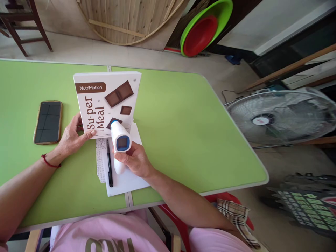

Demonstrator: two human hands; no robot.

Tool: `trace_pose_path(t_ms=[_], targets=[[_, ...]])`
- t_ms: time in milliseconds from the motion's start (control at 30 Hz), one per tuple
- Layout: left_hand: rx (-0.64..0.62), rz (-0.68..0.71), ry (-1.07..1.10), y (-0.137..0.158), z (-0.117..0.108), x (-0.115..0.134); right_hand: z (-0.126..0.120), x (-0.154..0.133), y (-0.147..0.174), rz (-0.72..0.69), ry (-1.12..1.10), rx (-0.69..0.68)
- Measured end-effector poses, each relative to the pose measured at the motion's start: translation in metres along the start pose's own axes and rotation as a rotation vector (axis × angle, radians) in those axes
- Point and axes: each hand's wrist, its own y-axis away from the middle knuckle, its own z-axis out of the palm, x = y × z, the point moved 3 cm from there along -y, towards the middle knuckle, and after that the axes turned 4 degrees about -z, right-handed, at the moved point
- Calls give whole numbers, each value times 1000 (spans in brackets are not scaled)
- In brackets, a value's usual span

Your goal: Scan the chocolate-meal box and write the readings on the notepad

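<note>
1. From here I see the left hand [70,138] gripping the white, chocolate-printed cardboard box [118,78] at its lower corner — thumb in front, fingers behind.
2. The right hand [138,159] has its fingers wrapped round the white-and-blue, gun-shaped plastic device [120,131], just before the box.
3. Beneath — on the light-green tabletop [189,136] — lie white paper sheets [128,182] and a slim black pen [109,171].
4. A dark-screened, brown-edged phone [48,122] lies left of the box.

Shirt [112,225] is pink, soft folds across the front. Big olive-brown lettering [130,245] sits there, cut off at the frame edge, so unreadable. Right sleeve [215,239] is short, same pink. Left wrist [54,158] has a thin red cord bracelet [49,164], knotted.
</note>
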Motion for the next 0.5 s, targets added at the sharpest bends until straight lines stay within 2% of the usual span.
trace_pose_path(t_ms=[500], targets=[[-11, 31, -24, -1, -1, 9, 3, -4, -1, 35, -36, 45]])
